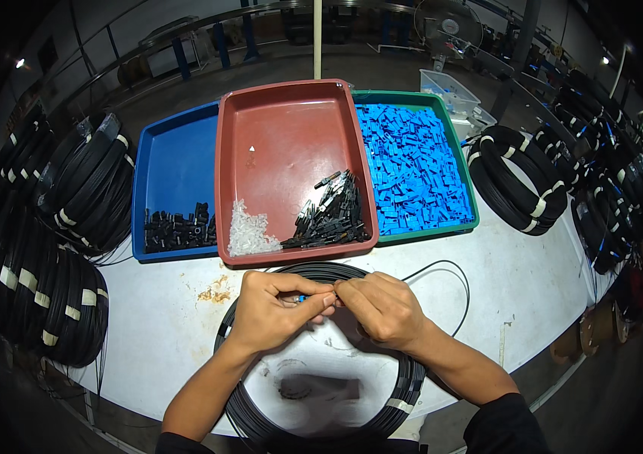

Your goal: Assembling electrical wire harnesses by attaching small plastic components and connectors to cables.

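My left hand (282, 309) and my right hand (382, 306) meet over a coil of black cable (240, 405) on the white table. Fingers and thumb of the left are pinched around a small blue connector (301, 299), mostly covered by the fingers. Against its fingertips, the right hand is closed on a thin black cable (467, 284), which loops out on the right side and back toward the coil. Where cable and connector meet is hidden by my fingertips.
Beyond my hands, a red tray (291, 144) holds clear plastic bits and black parts. It overlaps a blue tray (174, 159) of black pieces and a green tray (467, 189) of blue connectors. Taped black cable coils (83, 189) crowd the left; more coils (522, 181) lie right.
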Tool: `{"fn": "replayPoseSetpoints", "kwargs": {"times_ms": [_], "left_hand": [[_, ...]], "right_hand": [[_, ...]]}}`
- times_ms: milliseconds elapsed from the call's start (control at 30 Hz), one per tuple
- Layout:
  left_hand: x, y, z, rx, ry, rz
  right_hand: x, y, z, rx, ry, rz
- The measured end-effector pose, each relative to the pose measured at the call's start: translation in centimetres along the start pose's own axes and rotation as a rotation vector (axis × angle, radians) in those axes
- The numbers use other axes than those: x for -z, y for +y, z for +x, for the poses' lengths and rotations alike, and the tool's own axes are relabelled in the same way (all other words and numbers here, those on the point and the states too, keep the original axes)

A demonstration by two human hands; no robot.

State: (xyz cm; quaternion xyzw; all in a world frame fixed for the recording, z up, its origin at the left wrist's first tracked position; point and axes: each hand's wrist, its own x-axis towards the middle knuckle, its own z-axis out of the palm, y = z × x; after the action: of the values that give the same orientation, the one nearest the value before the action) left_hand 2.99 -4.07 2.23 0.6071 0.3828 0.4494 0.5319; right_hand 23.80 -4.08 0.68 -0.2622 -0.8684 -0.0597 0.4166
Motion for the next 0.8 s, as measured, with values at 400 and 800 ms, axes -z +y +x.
{"fn": "replayPoseSetpoints", "kwargs": {"times_ms": [400,800], "left_hand": [[1.3,-0.8,0.5,-1.021,-0.055,0.899],[0.3,0.0,-0.2,0.015,-0.046,-0.066]], "right_hand": [[-0.8,0.3,-0.4,-0.316,-0.097,0.408],[-0.1,0.2,-0.2,0.023,0.031,-0.001]]}}
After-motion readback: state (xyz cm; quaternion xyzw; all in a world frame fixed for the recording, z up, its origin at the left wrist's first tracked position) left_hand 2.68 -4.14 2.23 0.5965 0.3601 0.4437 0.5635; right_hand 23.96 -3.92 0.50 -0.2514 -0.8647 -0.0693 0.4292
